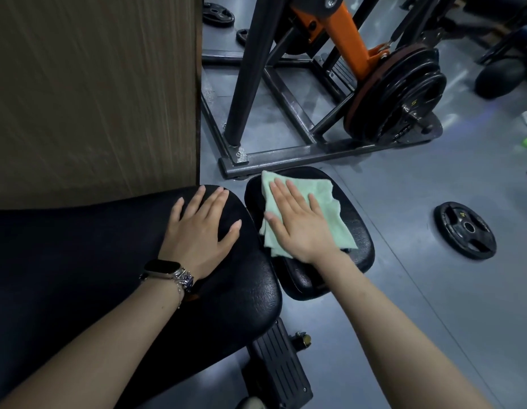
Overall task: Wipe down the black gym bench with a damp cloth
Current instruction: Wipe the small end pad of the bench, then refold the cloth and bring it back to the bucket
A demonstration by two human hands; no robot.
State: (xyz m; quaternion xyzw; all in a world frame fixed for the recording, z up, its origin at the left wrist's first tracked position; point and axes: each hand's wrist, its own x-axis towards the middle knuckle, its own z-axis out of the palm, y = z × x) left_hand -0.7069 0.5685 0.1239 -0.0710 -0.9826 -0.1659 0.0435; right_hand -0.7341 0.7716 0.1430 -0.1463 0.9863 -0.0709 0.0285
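The black gym bench has a long padded back section and a smaller seat pad to its right, with a narrow gap between them. A folded pale green cloth lies on the seat pad. My right hand presses flat on the cloth, fingers spread and pointing away from me. My left hand rests flat on the end of the long pad, fingers apart, holding nothing. A watch and a bracelet sit on the left wrist.
A wood-grain panel stands behind the bench at left. A dark steel machine frame with an orange arm and stacked weight plates stands just beyond the seat pad. A loose weight plate lies on the grey floor at right.
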